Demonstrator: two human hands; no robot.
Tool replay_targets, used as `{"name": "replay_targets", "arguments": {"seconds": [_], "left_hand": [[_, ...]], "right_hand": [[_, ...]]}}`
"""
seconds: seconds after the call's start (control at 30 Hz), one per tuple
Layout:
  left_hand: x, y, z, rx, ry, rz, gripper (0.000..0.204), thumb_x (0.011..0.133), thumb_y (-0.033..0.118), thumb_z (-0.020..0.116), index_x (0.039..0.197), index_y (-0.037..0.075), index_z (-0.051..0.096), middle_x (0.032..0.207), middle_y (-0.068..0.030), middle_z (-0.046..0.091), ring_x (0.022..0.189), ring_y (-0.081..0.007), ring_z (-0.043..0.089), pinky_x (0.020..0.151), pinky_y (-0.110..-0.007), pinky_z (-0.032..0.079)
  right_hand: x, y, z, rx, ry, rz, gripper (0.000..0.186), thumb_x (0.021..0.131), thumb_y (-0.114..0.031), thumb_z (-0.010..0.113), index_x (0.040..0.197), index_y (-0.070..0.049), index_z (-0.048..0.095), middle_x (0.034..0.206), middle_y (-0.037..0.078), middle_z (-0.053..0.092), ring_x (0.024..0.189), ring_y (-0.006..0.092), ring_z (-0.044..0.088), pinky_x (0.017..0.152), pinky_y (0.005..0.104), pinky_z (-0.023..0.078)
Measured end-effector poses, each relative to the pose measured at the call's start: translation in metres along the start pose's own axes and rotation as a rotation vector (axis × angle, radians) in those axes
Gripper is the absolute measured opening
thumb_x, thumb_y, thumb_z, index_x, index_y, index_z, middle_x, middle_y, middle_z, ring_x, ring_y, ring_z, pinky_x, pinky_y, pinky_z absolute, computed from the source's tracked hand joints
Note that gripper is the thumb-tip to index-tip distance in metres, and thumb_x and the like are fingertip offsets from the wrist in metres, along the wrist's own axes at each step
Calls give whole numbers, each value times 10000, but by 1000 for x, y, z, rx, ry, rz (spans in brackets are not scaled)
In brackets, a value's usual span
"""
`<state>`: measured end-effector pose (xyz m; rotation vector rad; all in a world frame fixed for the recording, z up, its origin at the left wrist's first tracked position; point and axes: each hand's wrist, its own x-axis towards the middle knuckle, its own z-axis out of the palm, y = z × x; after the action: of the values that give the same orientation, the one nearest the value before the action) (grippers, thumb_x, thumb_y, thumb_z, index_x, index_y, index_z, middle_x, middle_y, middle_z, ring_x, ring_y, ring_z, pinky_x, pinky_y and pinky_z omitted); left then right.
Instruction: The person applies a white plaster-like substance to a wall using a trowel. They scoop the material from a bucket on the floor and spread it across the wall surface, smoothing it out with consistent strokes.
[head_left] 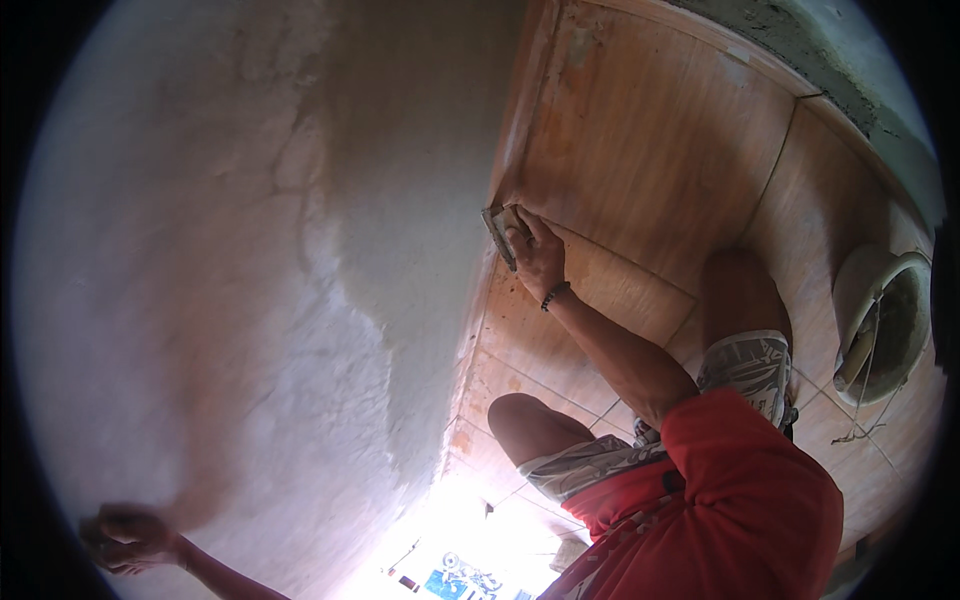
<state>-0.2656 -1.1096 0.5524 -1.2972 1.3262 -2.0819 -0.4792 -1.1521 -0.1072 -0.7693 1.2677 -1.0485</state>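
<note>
Our small flat tool (pixel 498 240) sits where the wall (pixel 170 260) meets the tiled floor (pixel 650 130), our right hand (pixel 541 256) clamped on it. Beside that join, we judge the smooth grey band (pixel 415 210) done; past its ragged edge, the paler, uneven wall looks unfinished. Our left hand (pixel 132 541), well apart, is too blurred to tell whether it grips anything. A bucket (pixel 853 290) sits at the far right.
</note>
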Motion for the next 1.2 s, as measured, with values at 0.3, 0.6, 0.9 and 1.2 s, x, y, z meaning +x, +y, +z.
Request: {"name": "replay_targets", "arguments": {"seconds": [0.3, 0.6, 0.9, 1.2], "left_hand": [[14, 41, -24, -85, -2, -31, 576, 915, 537, 448, 1345, 158, 395, 1317, -103, 407, 1211, -309, 380, 958, -509, 337], [17, 49, -23, -115, 52, 2, 578, 938, 528, 409, 1350, 122, 387, 1318, -121, 402, 1226, -313, 368, 944, -517, 351], [23, 57, -34, -137, 44, 12, 576, 953, 525, 364, 1354, 112, 381, 1337, -157, 379, 1253, -335, 341, 951, -538, 329], [21, 55, -29, -144, 40, 10, 579, 949, 523, 376, 1349, 104, 381, 1354, -169, 367, 1267, -344, 328, 960, -553, 318]], "right_hand": [[7, -9, -56, 766, -261, 523, 296, 914, -199, 535, 1129, -13, 618, 946, 38, 662, 781, 119, 626, 653, 258, 491], [36, -51, -94, 1172, -508, 617, 302, 917, -221, 539, 1150, -40, 602, 979, 39, 650, 855, 120, 622, 723, 260, 491], [102, -132, -84, 639, -155, 177, 441, 835, -121, 651, 1220, 20, 487, 964, 68, 590, 850, 143, 603, 680, 259, 522], [107, -112, -19, 277, 55, -64, 409, 754, -138, 664, 1112, -4, 518, 944, 131, 625, 860, 239, 628, 774, 338, 508]]}}
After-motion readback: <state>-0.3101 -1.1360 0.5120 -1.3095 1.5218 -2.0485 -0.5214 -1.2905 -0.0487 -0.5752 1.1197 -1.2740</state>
